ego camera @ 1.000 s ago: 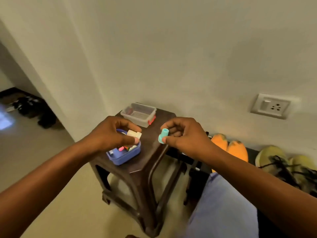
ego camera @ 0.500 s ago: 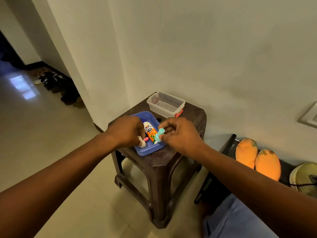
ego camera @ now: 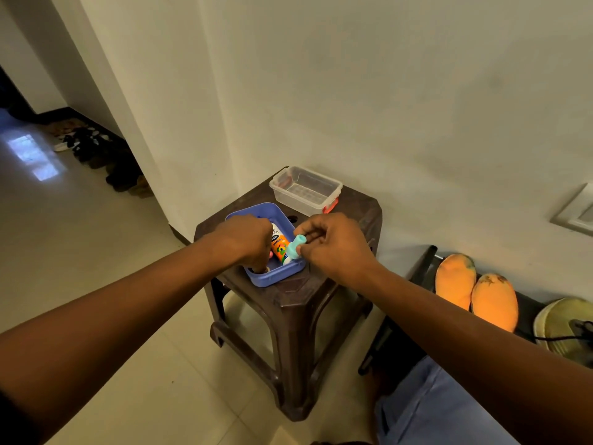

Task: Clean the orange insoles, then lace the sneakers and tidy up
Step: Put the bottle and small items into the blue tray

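Two orange insoles (ego camera: 478, 292) lie side by side on a dark rack at the right, with stains near their far ends. Beside them sits a pale yellow sneaker (ego camera: 564, 327) with black laces. My right hand (ego camera: 333, 244) pinches a small teal piece (ego camera: 294, 247) over the blue tray (ego camera: 272, 277) on the brown stool (ego camera: 298, 300). My left hand (ego camera: 245, 240) reaches down into the tray with curled fingers; what it holds is hidden. An orange and white tube (ego camera: 278, 244) lies in the tray between my hands.
A clear plastic box (ego camera: 306, 191) with a red clip stands at the stool's far side against the wall. A wall socket (ego camera: 576, 211) is at the right edge. Several dark shoes (ego camera: 106, 155) line the hallway floor at the left.
Both hands have come down from above the stool to the blue tray. My left hand has lowered a white piece into the tray. The camera has turned left.
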